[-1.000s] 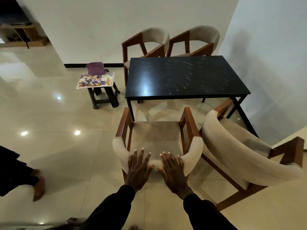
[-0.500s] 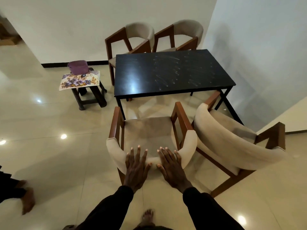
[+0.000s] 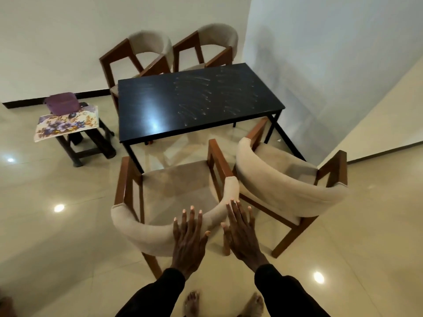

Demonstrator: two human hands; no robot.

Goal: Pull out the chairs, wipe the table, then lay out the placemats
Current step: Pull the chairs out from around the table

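Lying flat with straight fingers and holding nothing, the left hand point(image 3: 188, 235) and right hand point(image 3: 243, 233) rest on the back of the near chair point(image 3: 137, 228), which stands clear of the table point(image 3: 160, 106). Next the two far chairs point(image 3: 148, 45) probably need pulling out; the placemats point(image 3: 66, 126) wait on the stool point(image 3: 91, 145).
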